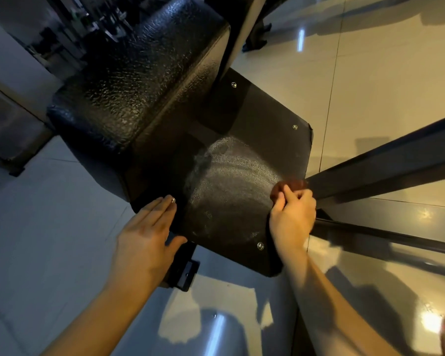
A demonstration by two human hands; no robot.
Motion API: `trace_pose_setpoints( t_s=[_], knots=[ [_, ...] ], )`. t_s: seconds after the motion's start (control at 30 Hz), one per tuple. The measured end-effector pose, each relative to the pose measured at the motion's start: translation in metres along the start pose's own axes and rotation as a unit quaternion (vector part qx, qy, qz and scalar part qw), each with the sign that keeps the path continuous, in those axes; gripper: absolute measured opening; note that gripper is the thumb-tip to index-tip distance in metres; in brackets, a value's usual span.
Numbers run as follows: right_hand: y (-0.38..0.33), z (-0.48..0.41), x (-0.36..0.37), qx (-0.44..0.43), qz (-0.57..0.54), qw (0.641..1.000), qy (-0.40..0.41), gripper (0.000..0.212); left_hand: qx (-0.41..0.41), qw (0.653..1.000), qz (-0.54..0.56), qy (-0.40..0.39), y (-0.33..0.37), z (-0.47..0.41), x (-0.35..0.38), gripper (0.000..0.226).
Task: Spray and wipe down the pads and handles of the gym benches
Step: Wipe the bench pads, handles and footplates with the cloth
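At the lower end of the gym bench, below the thick textured pad (129, 80), a flat black panel (244, 111) fixed with bolts at its corners is being wiped. A dark reddish cloth (290, 185) is bunched in the right hand (292, 214), whose fingers are curled tightly round it, and it is pressed against the panel's right edge, just beside a dark frame bar (383, 160). The left hand (144, 232) is laid flat on the panel's near left corner, fingers straight and together, their tips touching one bolt (173, 200); nothing is grasped by it, and it seems to be used only as a brace. A pale, curved film of spray (231, 176) is spread across the middle of the panel, with arcs in it that suggest cloth strokes. No spray bottle can be seen. The step in hand is judged to be the wiping stage on this panel, with spraying already done here. The film has not yet been cleared, so a sweep back across the middle towards the left hand would be called for next, with firm, even pressure kept on the cloth and care taken round the bolt heads, where the cloth could catch. The pad above carries a faint sheen, but whether it has been wiped cannot be told. Handles are not clearly made out.
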State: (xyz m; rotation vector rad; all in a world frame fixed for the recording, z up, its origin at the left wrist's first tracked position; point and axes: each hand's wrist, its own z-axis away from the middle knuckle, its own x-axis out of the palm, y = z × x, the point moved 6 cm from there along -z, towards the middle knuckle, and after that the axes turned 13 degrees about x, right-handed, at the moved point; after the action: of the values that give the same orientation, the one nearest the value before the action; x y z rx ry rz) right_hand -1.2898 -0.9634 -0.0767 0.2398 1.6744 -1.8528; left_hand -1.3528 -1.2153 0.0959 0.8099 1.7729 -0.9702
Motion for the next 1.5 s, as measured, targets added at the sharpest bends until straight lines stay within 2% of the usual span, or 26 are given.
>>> trace_pose_setpoints(
  t_s=[0.07, 0.13, 0.23, 0.3, 0.37, 0.53, 0.63, 0.67, 0.77, 0.87, 0.93, 1.03, 1.17, 1.27, 1.3, 1.37, 1.43, 1.5],
  knots=[
    [-0.019, 0.03, 0.001, -0.025, 0.019, 0.999, 0.007, 0.028, 0.006, 1.0, -0.002, 0.003, 0.0, -0.001, 0.0, 0.077],
    [-0.07, 0.065, 0.011, -0.133, -0.005, 0.99, -0.046, 0.03, -0.001, 1.0, -0.002, -0.016, -0.003, -0.001, 0.001, 0.076],
    [-0.131, 0.111, 0.019, -0.311, -0.069, 0.941, -0.118, 0.032, -0.012, 0.999, -0.001, -0.047, -0.003, 0.0, 0.0, 0.076],
    [-0.134, 0.108, 0.018, -0.344, -0.085, 0.929, -0.112, 0.029, -0.014, 0.998, -0.007, -0.055, -0.002, -0.001, -0.002, 0.075],
    [-0.111, 0.085, 0.016, -0.309, -0.094, 0.942, -0.091, 0.026, -0.011, 0.999, -0.013, -0.047, -0.002, -0.002, -0.004, 0.076],
    [-0.021, 0.015, 0.001, -0.132, -0.057, 0.989, -0.015, 0.028, -0.007, 1.0, -0.008, -0.011, -0.001, -0.001, -0.003, 0.077],
    [0.012, 0.005, -0.005, 0.017, -0.026, 1.0, -0.004, 0.027, -0.004, 1.0, -0.012, -0.008, 0.0, -0.003, -0.002, 0.076],
    [0.007, 0.014, -0.006, 0.031, -0.02, 0.999, -0.001, 0.026, -0.002, 1.0, -0.015, -0.007, 0.0, -0.003, -0.002, 0.076],
    [-0.05, 0.062, 0.003, -0.037, -0.045, 0.997, -0.053, 0.027, -0.007, 1.0, -0.015, -0.021, 0.0, -0.003, -0.002, 0.077],
    [-0.115, 0.121, 0.007, -0.219, -0.074, 0.966, -0.117, 0.033, -0.012, 0.999, -0.02, -0.037, 0.0, -0.002, -0.003, 0.077],
    [-0.118, 0.121, 0.008, -0.28, -0.074, 0.948, -0.132, 0.032, -0.008, 0.999, -0.022, -0.036, 0.001, -0.003, -0.004, 0.075],
    [-0.074, 0.077, 0.004, -0.24, -0.069, 0.964, -0.092, 0.029, -0.003, 0.999, -0.026, -0.026, 0.0, -0.002, -0.004, 0.075],
    [0.003, 0.025, -0.008, -0.07, -0.05, 0.996, -0.029, 0.024, 0.002, 0.999, -0.031, -0.008, 0.0, -0.003, -0.005, 0.076],
    [0.01, 0.029, -0.009, 0.022, -0.034, 0.999, -0.012, 0.026, 0.005, 1.0, -0.031, -0.004, 0.002, -0.005, -0.005, 0.076],
    [-0.004, 0.042, -0.006, 0.011, -0.04, 0.999, -0.022, 0.026, 0.005, 1.0, -0.03, -0.005, 0.002, -0.006, -0.004, 0.075],
    [-0.049, 0.084, -0.001, -0.085, -0.077, 0.991, -0.067, 0.028, 0.003, 0.999, -0.027, -0.018, 0.001, -0.004, -0.003, 0.075],
    [-0.085, 0.138, 0.001, -0.22, -0.098, 0.962, -0.128, 0.031, 0.006, 0.999, -0.031, -0.025, -0.001, -0.002, -0.002, 0.075],
    [-0.093, 0.156, 0.0, -0.313, -0.103, 0.93, -0.16, 0.032, 0.008, 0.999, -0.035, -0.032, -0.003, -0.002, -0.002, 0.074]
  ],
)
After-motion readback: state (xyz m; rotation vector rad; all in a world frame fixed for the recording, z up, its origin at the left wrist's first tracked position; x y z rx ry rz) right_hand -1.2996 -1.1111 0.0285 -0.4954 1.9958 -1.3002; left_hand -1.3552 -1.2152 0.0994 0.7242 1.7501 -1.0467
